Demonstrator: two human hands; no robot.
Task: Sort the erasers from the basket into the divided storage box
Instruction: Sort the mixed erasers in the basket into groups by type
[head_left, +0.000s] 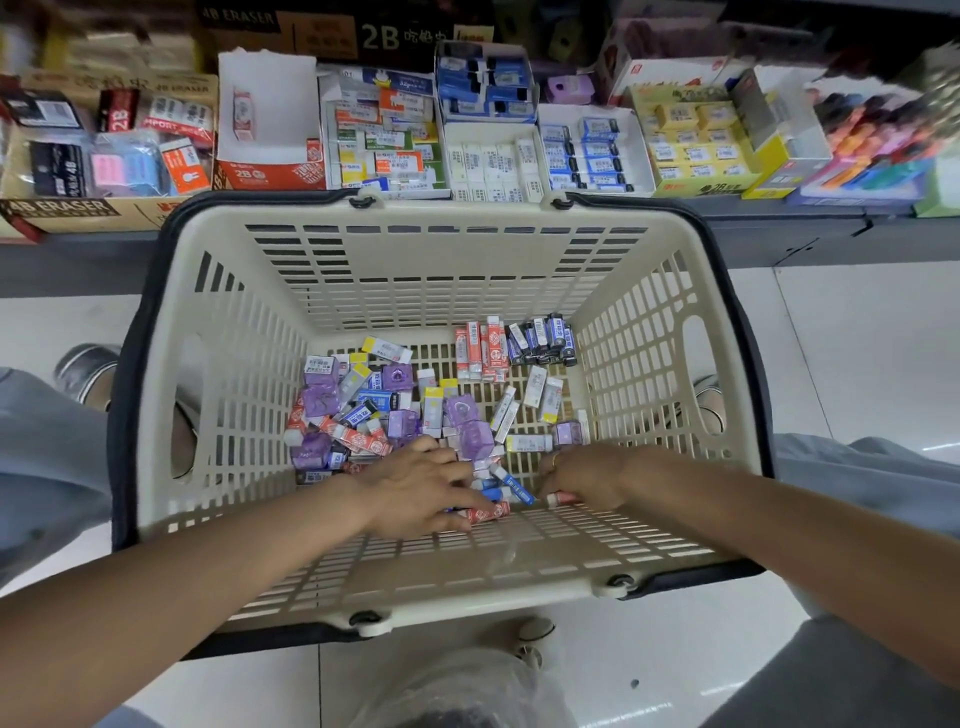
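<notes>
The left hand pinches a red eraser at the near wall of the basket; the right hand curls round another red one beside it. Loose erasers litter the basket's floor beyond. Past the basket's far rim sits the divided storage box.

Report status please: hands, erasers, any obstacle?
Both hands in basket: left hand and right hand each on red eraser. Loose erasers remain. No obstacle seen.
</notes>
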